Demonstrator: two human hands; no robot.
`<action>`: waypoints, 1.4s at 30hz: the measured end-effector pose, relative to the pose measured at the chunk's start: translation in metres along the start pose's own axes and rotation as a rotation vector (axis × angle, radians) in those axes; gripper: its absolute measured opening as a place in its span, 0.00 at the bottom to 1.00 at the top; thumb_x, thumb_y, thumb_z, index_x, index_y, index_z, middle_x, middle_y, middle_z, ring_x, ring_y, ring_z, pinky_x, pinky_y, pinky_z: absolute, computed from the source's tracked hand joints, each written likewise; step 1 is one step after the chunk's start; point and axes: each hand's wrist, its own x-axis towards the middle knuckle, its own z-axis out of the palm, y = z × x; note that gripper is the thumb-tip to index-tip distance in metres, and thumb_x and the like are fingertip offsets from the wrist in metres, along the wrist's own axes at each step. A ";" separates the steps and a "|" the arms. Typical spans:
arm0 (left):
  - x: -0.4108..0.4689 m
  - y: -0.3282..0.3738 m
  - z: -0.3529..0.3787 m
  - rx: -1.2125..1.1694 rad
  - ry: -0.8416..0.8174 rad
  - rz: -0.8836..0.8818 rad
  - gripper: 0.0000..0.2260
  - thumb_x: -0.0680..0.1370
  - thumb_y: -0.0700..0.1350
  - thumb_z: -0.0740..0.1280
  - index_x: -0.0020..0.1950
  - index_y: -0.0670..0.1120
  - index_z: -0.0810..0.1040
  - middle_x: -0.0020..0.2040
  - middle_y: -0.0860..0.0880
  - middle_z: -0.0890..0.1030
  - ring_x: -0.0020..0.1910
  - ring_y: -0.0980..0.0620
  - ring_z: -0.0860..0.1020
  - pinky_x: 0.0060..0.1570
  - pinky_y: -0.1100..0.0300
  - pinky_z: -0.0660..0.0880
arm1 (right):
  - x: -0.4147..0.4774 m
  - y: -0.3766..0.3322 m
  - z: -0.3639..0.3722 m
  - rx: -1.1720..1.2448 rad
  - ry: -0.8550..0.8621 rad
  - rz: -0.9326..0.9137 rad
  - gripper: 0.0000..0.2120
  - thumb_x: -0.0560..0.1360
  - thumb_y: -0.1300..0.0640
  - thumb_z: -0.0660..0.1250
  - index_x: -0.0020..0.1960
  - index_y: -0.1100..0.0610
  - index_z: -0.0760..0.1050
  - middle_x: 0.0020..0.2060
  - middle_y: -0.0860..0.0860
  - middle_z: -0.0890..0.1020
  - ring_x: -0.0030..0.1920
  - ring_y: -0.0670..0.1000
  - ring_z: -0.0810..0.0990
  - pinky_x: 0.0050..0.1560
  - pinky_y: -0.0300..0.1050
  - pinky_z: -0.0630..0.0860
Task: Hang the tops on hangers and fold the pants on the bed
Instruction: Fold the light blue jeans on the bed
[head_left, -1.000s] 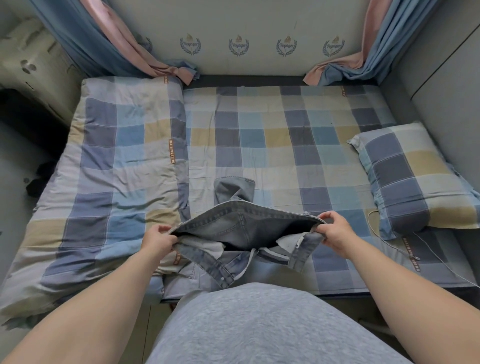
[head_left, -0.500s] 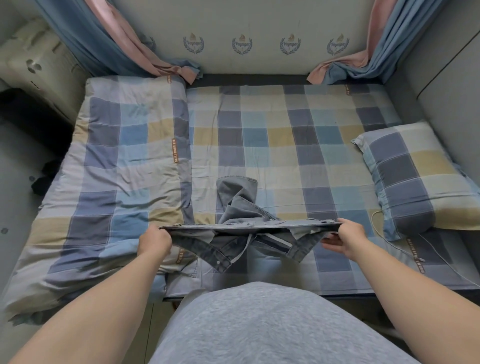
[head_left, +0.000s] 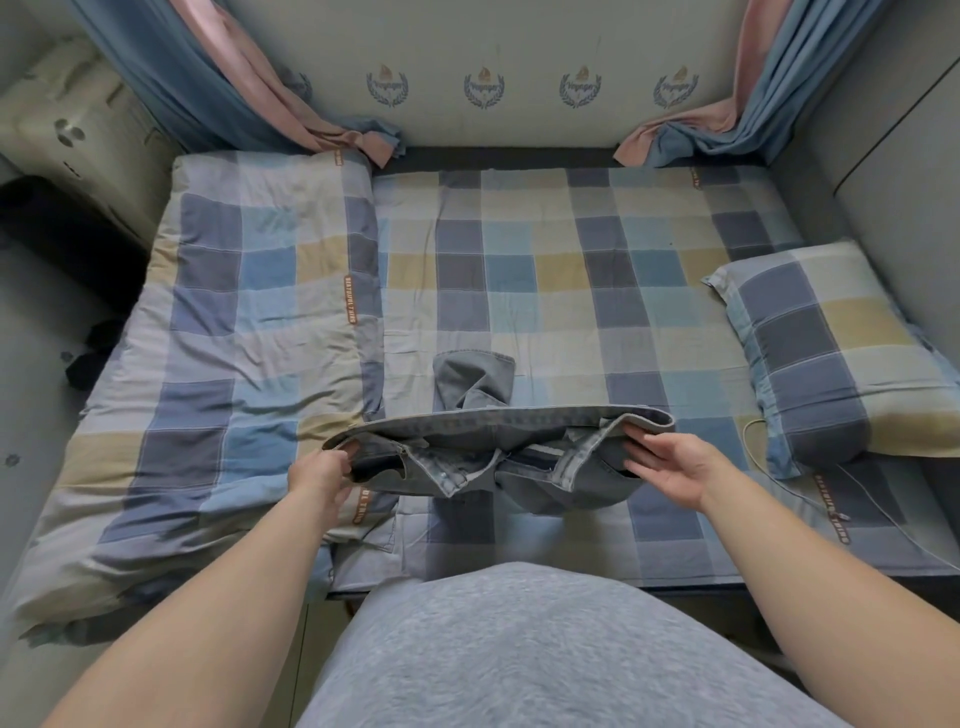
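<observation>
Jeans (head_left: 498, 431) stretched by the waistband over the bed's (head_left: 519, 551) near edge.
I see the left hand (head_left: 319, 473) pinching the waistband's left end, the right hand (head_left: 672, 467) gripping its right end between thumb and fingers; one leg trails away across the checked sheet (head_left: 649, 364).

The jeans (head_left: 498, 452) hide most of their legs behind the waistband; fingertips of the left hand (head_left: 322, 470) are out of sight inside it. The pillow (head_left: 831, 353) is cut by the right edge.
</observation>
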 end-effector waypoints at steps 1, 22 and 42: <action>0.001 -0.003 -0.002 0.162 0.056 0.111 0.04 0.76 0.34 0.66 0.48 0.40 0.78 0.47 0.42 0.79 0.49 0.44 0.76 0.51 0.53 0.73 | 0.000 0.001 0.001 -0.058 0.044 -0.027 0.12 0.84 0.65 0.54 0.62 0.61 0.74 0.56 0.58 0.84 0.66 0.58 0.74 0.72 0.57 0.66; -0.055 0.245 0.046 0.190 0.212 0.958 0.08 0.83 0.48 0.62 0.49 0.45 0.69 0.44 0.48 0.76 0.46 0.43 0.74 0.47 0.54 0.68 | -0.079 -0.210 0.103 -0.668 0.321 -1.190 0.11 0.79 0.52 0.67 0.44 0.59 0.75 0.36 0.51 0.79 0.42 0.56 0.75 0.42 0.50 0.68; -0.328 0.573 -0.001 -0.294 0.130 0.924 0.07 0.83 0.42 0.60 0.55 0.39 0.72 0.38 0.48 0.70 0.33 0.50 0.68 0.30 0.58 0.66 | -0.400 -0.466 0.259 -0.339 0.254 -1.266 0.12 0.81 0.55 0.62 0.55 0.63 0.75 0.40 0.56 0.79 0.39 0.55 0.80 0.38 0.48 0.80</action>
